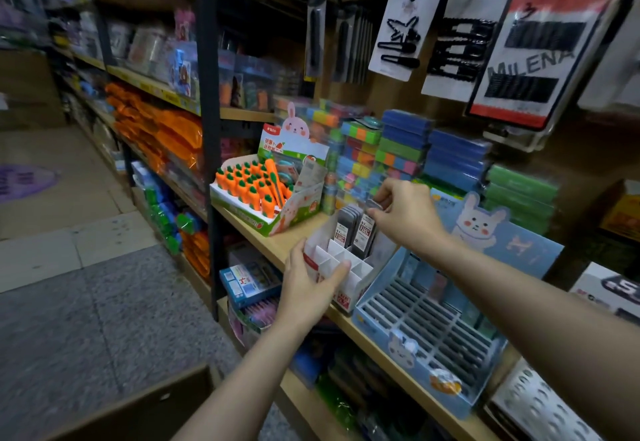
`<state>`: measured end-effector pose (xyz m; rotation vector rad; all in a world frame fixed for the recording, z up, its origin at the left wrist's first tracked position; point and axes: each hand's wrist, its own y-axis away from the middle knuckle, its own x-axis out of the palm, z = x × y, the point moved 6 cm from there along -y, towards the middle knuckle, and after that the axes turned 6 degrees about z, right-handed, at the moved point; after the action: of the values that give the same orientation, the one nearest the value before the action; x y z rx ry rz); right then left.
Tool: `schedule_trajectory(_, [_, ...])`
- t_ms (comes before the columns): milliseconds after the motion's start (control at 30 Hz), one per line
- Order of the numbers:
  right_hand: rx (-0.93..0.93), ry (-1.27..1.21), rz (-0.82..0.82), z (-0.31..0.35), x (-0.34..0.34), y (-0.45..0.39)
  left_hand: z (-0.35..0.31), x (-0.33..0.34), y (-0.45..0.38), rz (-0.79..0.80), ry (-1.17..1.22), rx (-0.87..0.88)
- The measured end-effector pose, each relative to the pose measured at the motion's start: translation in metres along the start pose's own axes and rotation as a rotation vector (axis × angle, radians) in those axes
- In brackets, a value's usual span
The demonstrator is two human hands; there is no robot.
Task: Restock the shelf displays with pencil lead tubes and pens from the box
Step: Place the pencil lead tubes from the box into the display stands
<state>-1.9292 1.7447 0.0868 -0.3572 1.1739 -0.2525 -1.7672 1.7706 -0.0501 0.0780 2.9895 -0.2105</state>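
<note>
A white display box (341, 276) with cardboard dividers stands on the wooden shelf (277, 245). My left hand (311, 288) grips its front left corner. Several grey pencil lead tubes (353, 229) stand upright in its back compartments; the front compartments hold nothing. My right hand (403, 212) hovers above the back row and pinches a small grey lead tube (374, 204) between thumb and fingers. A brown cardboard box (145, 409) shows at the bottom left, on the floor.
A carrot-pen display (263, 195) sits left of the white box. A blue rabbit display (429, 333) with dark slots sits to its right. Stacks of coloured packs fill the shelf back. Hair-clip cards (403, 32) hang overhead. A black shelf post (209, 129) stands at left.
</note>
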Motion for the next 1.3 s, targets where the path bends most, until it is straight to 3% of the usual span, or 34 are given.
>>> schedule_trajectory(233, [-0.015, 0.264, 0.021, 0.002, 0.011, 0.006, 0.007, 0.000, -0.003, 0.010, 0.078, 0.002])
schedule_trajectory(500, [-0.013, 0.299, 0.031, 0.003, 0.012, 0.025, -0.011, -0.004, 0.004, -0.003, -0.004, -0.028])
schedule_trajectory(567, [-0.041, 0.230, -0.005, 0.007, 0.006, 0.036, -0.017, -0.010, 0.014, -0.011, 0.010, -0.006])
schedule_trajectory(700, [-0.100, -0.199, -0.094, 0.040, 0.007, 0.077, -0.012, -0.040, 0.055, -0.038, 0.034, 0.135])
schedule_trajectory(767, [-0.107, -0.302, 0.080, 0.066, 0.041, 0.104, 0.014, -0.063, 0.082, -0.081, 0.000, 0.127])
schedule_trajectory(867, [-0.138, -0.324, 0.456, 0.105, 0.113, 0.150, 0.075, -0.103, 0.129, -0.102, -0.082, -0.039])
schedule_trajectory(933, [-0.156, -0.291, 0.626, 0.122, 0.161, 0.180, 0.126, -0.134, 0.165, -0.200, -0.113, -0.193])
schedule_trajectory(1033, [-0.035, -0.287, 0.831, 0.126, 0.236, 0.229, 0.199, -0.176, 0.221, -0.410, -0.091, -0.456])
schedule_trajectory(1167, [0.072, -0.288, 1.018, 0.116, 0.322, 0.291, 0.291, -0.202, 0.277, -0.614, -0.043, -0.793])
schedule_trajectory(1300, [0.174, -0.239, 1.070, 0.103, 0.375, 0.322, 0.340, -0.200, 0.297, -0.580, -0.097, -0.937])
